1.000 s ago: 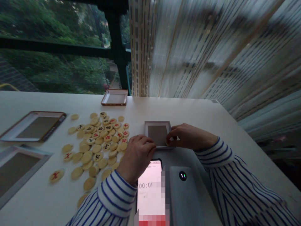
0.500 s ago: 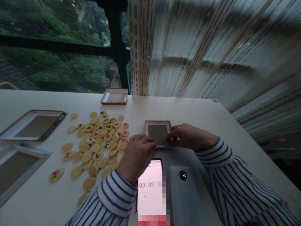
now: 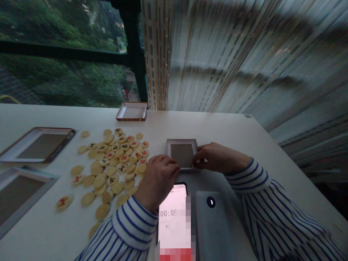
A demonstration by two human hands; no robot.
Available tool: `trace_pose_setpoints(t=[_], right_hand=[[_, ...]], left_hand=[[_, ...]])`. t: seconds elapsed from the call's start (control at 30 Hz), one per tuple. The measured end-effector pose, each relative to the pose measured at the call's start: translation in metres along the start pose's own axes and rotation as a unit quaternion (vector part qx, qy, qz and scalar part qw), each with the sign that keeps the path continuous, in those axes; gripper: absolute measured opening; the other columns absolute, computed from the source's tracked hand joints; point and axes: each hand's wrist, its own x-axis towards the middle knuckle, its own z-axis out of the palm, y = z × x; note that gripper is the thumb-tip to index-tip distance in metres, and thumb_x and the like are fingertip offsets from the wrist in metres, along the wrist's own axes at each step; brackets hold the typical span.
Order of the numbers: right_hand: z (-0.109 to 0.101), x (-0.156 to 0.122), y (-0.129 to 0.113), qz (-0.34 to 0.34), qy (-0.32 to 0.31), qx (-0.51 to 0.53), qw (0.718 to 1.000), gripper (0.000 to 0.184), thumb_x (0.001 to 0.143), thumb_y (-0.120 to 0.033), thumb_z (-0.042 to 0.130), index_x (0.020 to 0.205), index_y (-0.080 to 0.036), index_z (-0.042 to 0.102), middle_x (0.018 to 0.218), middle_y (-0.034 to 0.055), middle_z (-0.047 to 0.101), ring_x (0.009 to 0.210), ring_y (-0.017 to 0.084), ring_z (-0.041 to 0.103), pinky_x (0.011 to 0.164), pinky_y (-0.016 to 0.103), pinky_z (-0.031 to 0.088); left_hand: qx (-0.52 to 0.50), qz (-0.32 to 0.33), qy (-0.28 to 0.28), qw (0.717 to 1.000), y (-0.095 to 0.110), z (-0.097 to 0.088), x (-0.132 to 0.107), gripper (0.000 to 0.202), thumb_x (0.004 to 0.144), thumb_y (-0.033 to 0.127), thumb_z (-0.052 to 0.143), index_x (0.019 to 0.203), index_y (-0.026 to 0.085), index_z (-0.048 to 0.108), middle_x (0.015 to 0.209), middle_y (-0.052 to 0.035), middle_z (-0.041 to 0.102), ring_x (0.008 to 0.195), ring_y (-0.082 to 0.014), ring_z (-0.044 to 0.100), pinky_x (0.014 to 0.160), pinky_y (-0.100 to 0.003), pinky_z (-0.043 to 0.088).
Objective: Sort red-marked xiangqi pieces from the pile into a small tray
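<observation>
A small shallow box [image 3: 181, 156] with pale walls and a grey-brown bottom lies open side up on the white table. My left hand [image 3: 157, 179] has its fingers closed at the box's near left corner, and their tips are partly hidden. At the near right corner my right hand [image 3: 214, 157] is closed on the box's side wall, thumb and fingers bent. Left of my left hand lies a loose heap of round wooden xiangqi pieces [image 3: 111, 170], some showing red or black characters, others blank side up.
A phone [image 3: 172, 217] with a timer lies below the box, beside a grey power bank [image 3: 213, 228]. A brown-rimmed tray [image 3: 61, 146] and a grey-rimmed tray [image 3: 40, 194] stand at left. Another small box lid [image 3: 132, 119] sits at the table's back edge, by the window.
Both hands stay in place at the box. The view has shifted very slightly, and the power bank's display now shows a 3.
</observation>
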Motion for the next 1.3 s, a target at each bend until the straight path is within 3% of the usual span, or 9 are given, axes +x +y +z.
trace_pose_setpoints(t=[0.23, 0.6, 0.87, 1.07, 1.3], right_hand=[[-0.001, -0.002, 0.001, 0.020, 0.023, -0.008, 1.000, 0.022, 0.079, -0.027, 0.053, 0.093, -0.022, 0.070, 0.087, 0.0047, 0.068, 0.073, 0.014, 0.060, 0.068, 0.025, 0.042], [0.000, -0.007, 0.012, 0.062, 0.043, -0.032, 0.997, 0.026, 0.080, -0.022, 0.046, 0.096, -0.023, 0.067, 0.083, 0.0044, 0.070, 0.073, 0.016, 0.062, 0.063, 0.025, 0.041], [0.000, -0.004, 0.012, 0.069, 0.024, 0.007, 0.997, 0.024, 0.078, -0.022, 0.047, 0.091, -0.020, 0.067, 0.077, 0.0052, 0.069, 0.067, 0.014, 0.062, 0.058, 0.022, 0.040], [-0.002, -0.004, 0.011, 0.068, 0.013, 0.025, 0.997, 0.022, 0.077, -0.023, 0.049, 0.090, -0.019, 0.067, 0.079, 0.0049, 0.069, 0.068, 0.014, 0.061, 0.058, 0.022, 0.040], [0.000, -0.004, 0.014, 0.052, 0.016, 0.022, 0.998, 0.022, 0.076, -0.023, 0.048, 0.087, -0.019, 0.067, 0.077, 0.0045, 0.068, 0.066, 0.014, 0.060, 0.056, 0.022, 0.039]], left_hand=[[0.002, 0.004, 0.001, 1.000, -0.001, 0.000, 0.000, 0.016, 0.083, 0.022, 0.054, 0.081, 0.019, 0.069, 0.085, -0.0049, 0.067, 0.084, -0.0196, 0.056, 0.078, -0.039, 0.042], [0.009, 0.002, -0.003, 1.000, 0.013, -0.006, 0.005, 0.019, 0.084, 0.022, 0.050, 0.089, 0.019, 0.068, 0.092, -0.0053, 0.068, 0.089, -0.0211, 0.057, 0.082, -0.042, 0.041], [0.025, 0.034, -0.087, 0.995, 0.015, -0.004, 0.032, 0.021, 0.083, 0.015, 0.049, 0.087, 0.019, 0.069, 0.083, -0.0058, 0.069, 0.078, -0.0174, 0.061, 0.073, -0.032, 0.046], [0.032, 0.019, -0.143, 0.989, 0.014, 0.002, 0.047, 0.023, 0.085, 0.023, 0.049, 0.083, 0.022, 0.071, 0.076, -0.0047, 0.069, 0.073, -0.0175, 0.061, 0.067, -0.029, 0.044], [-0.031, 0.013, -0.188, 0.982, 0.010, 0.001, 0.058, 0.023, 0.084, 0.035, 0.051, 0.084, 0.025, 0.072, 0.075, -0.0025, 0.069, 0.067, -0.0158, 0.060, 0.058, -0.024, 0.039]])
